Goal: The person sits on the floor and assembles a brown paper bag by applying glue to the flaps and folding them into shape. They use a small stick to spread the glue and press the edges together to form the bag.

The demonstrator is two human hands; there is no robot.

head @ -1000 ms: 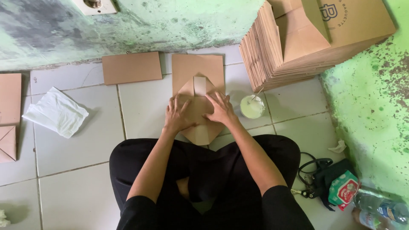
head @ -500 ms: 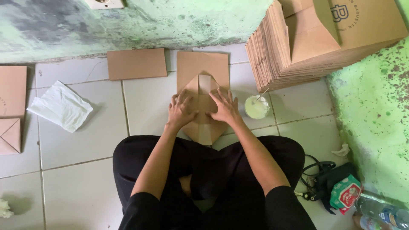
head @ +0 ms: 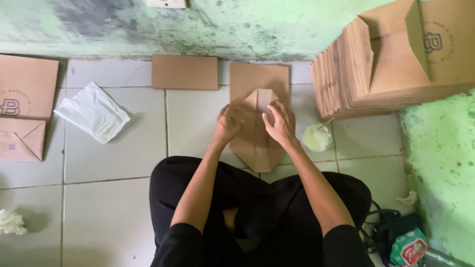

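The person sits cross-legged on the tiled floor (head: 114,163), both hands down on a brown paper bag (head: 257,123) lying flat just ahead of the knees, its far end close to the green wall (head: 277,29). The left hand (head: 228,123) presses the left side of the folded base, fingers curled and bearing down, gripping nothing; the right hand (head: 280,121) lies flat on the right side, fingers spread a little, pinning the paper rather than grasping it. The base flaps are already folded inward, meeting along a centre strip, with a pointed flap toward the knees, so the fold looks formed and is being pressed down; whether it is glued cannot be told. Just right of the bag stands a small pale cup (head: 317,137), near the right wrist. Further right rises a tall stack of folded bags (head: 356,74), which suggests plenty done. A flat brown sheet (head: 184,72) lies by the wall, more printed bags (head: 24,104) at far left, and a white cloth (head: 92,112) between them.
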